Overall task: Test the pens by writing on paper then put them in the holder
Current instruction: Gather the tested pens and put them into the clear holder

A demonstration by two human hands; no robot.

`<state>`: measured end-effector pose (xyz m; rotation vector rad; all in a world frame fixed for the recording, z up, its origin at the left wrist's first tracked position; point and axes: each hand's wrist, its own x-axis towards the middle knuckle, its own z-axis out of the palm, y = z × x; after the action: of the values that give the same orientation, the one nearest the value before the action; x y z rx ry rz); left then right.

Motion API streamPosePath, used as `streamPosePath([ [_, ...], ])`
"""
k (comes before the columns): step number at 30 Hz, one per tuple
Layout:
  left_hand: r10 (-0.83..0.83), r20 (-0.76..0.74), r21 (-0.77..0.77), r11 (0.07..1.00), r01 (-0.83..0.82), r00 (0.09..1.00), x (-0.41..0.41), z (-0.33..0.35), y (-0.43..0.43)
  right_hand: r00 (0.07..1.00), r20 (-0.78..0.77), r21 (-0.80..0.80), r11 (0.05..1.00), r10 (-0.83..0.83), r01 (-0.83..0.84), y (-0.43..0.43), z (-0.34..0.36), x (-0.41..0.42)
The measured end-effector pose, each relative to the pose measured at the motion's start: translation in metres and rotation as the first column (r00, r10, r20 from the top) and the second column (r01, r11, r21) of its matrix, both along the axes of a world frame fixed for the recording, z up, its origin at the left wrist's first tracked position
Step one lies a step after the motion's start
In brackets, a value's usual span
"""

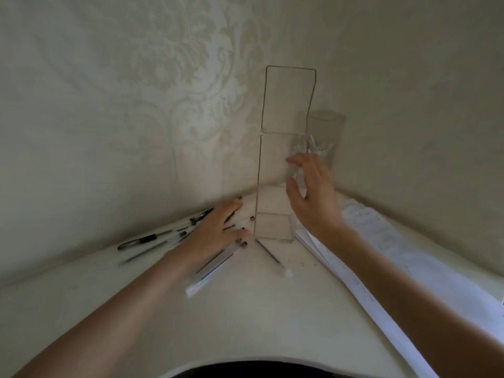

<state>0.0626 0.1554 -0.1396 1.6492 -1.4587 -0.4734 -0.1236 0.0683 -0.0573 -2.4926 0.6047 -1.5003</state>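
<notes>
Choosing pens: left hand (215, 230) open, flat on scattered black-capped clear pens (141, 239).
Right hand (313, 197): open beside tall clear acrylic holder (272, 165).
Next: probably grip one pen, test on white paper (381, 236) under right forearm.

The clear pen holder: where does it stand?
Head view: the clear holder stands upright at centre, by the wall, between the loose pens at the left hand and the paper stack on its right.
</notes>
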Motion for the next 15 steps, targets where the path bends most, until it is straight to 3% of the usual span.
streamPosePath([
  [2,0.132,0.173,-0.067,0.990,-0.122,0.976,0.023,-0.005,0.025,0.964,-0.268,0.047,0.999,-0.004,0.017,0.020,-0.028,-0.006],
  [3,0.168,0.214,-0.075,0.985,-0.155,0.962,0.032,-0.008,0.034,0.897,-0.441,0.129,0.988,-0.014,0.079,0.025,-0.038,-0.004],
  [5,0.190,0.254,-0.030,0.982,-0.188,0.948,0.038,-0.011,0.050,0.677,-0.735,0.208,0.937,-0.041,0.282,0.025,-0.051,0.006],
  [6,0.184,0.262,0.000,0.982,-0.191,0.947,0.035,-0.011,0.056,0.593,-0.803,0.180,0.925,-0.058,0.334,0.024,-0.055,0.011],
  [8,0.151,0.303,0.059,0.982,-0.177,0.941,0.025,-0.011,0.063,0.532,-0.840,0.123,0.920,-0.103,0.372,0.025,-0.060,0.021],
  [15,0.122,0.542,0.233,0.929,-0.289,0.832,0.000,-0.003,0.058,0.580,-0.813,0.234,0.884,-0.050,0.405,0.034,-0.062,0.025],
])
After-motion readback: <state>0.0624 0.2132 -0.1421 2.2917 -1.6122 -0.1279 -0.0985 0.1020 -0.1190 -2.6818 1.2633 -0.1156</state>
